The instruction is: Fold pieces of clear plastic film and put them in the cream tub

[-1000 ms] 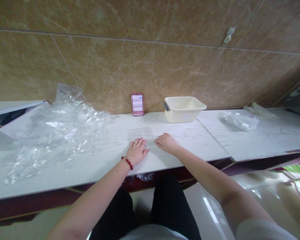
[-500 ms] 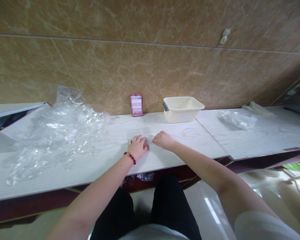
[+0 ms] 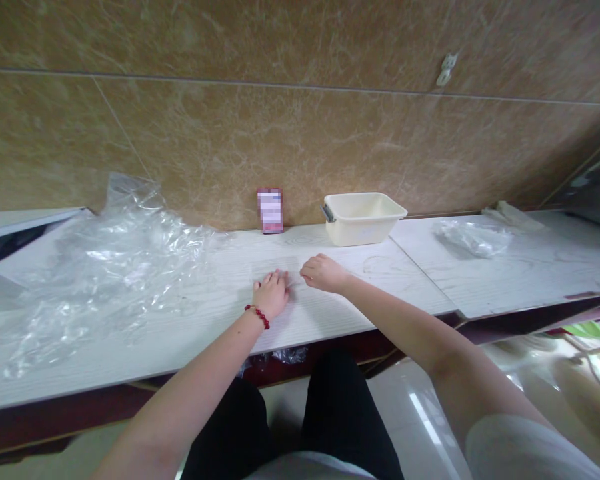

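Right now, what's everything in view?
Clear plastic film: one, transparent, by both hands
Plastic bag heap: count unclear, transparent, left
Open box: one, white, far left
Phone-shaped item: one, red-edged, against wall; front pixelated
Bin: one, cream, grey-handled, back of counter
Plastic bundle: one, transparent, right
Cloth-like item: one, pale, behind bundle
Wall fixture: one, white, upper right
Tiled wall: one, brown, back
Counter: one, white, under hands
Crumpled plastic: count unclear, transparent, below counter
Green object: one, green, lower right
Bracelet: one, red, left wrist
Trousers: one pair, black, bottom
Left hand, right hand: two, bare, centre
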A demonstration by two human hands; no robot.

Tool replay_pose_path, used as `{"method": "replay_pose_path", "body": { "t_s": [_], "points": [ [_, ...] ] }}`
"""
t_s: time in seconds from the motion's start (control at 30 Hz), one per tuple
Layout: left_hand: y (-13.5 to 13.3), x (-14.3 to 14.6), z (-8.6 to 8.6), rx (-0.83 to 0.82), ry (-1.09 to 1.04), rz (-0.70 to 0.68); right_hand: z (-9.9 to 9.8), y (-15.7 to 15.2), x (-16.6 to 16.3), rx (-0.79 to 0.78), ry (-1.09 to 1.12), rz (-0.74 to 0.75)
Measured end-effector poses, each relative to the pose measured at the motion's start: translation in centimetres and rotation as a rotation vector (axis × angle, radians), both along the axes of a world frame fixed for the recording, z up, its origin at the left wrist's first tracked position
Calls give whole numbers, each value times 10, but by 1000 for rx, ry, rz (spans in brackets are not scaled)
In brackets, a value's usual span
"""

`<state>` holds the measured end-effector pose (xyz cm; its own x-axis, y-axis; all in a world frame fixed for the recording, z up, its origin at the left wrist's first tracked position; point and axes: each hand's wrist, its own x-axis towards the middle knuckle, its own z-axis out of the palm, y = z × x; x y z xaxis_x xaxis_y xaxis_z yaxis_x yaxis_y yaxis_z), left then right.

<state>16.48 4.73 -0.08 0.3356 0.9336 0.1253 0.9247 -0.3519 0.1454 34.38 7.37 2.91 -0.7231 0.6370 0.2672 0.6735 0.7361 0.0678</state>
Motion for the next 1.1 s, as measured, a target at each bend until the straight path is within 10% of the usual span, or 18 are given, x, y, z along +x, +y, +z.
{"method": "replay_pose_path", "body": {
  "t_s": [0.23, 0.37, 0.53, 1.1],
  "points": [
    [17, -14, 41, -456, -884, -73, 18, 14, 2, -218, 738, -114],
    [22, -28, 76, -967, -1486, 2, 19, 28, 2, -818, 1213, -299],
    [44, -44, 75, -1146, -1716, 25, 15, 43, -3, -1633, 1257, -147],
    [81, -53, 7, -1172, -1698, 26, -23, 64, -25, -1477, 1266, -312]
  ]
}}
